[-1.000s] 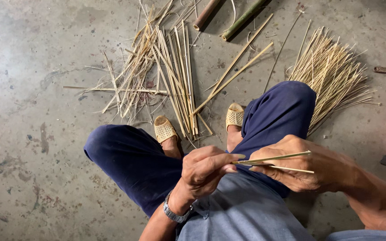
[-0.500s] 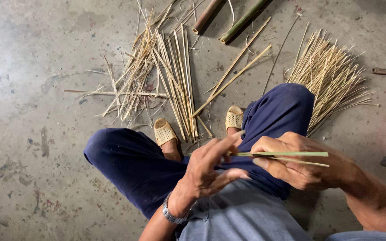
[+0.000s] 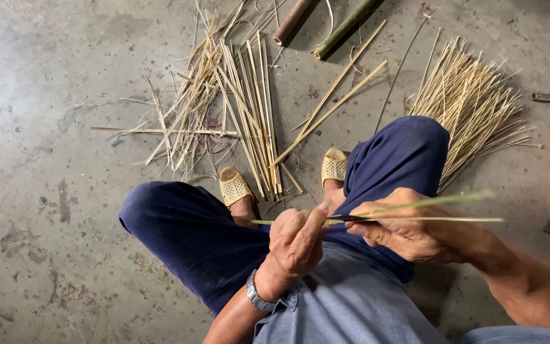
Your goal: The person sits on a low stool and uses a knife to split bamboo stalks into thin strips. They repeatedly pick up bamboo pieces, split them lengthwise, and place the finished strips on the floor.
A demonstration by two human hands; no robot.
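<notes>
- Since half a second ago my left hand (image 3: 297, 239) has closed from spread fingers into a pinch on the thin bamboo strip (image 3: 415, 218), and the strip now runs level across my lap instead of angling up from the right hand (image 3: 408, 229).
- Head view — both hands are grasping the strip: left thumb and forefinger nip its near end, the right hand wraps round it together with a dark knife blade (image 3: 359, 218) set at the split.
- To do this well, I judge the blade should stay flat along the grain and the left pinch keep a steady pull, so both halves come off even.
- A second pale sliver (image 3: 453, 199) lifts away to the right, blurred — I cannot tell how far the split has run.
- The knife handle is hidden in my right palm.
- On the floor (image 3: 46, 127) lie loose split strips (image 3: 249, 108), a fanned bundle of fine sticks (image 3: 472, 108) by my right knee, and two bamboo poles (image 3: 345, 25) cut off by the top edge.
</notes>
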